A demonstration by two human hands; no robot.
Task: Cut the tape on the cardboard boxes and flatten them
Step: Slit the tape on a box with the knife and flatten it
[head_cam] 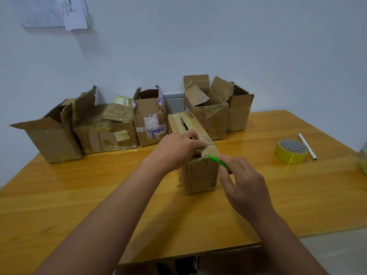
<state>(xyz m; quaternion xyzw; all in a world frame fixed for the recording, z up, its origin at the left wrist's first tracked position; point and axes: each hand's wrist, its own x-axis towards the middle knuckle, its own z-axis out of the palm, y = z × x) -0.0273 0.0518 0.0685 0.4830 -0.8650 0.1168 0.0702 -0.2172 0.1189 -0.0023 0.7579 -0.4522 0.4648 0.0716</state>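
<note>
Five opened boxes (151,120) line the wooden table (79,195) against the wall (198,36).

Yellow tape roll (290,151) at 3 o'clock on the wooden table (79,195), white pen (307,146) just beside it, further right. Paper sheets (59,12) stuck on the wall at 11 o'clock. Blurred yellowish object (363,161) at right edge, unidentifiable.
</note>
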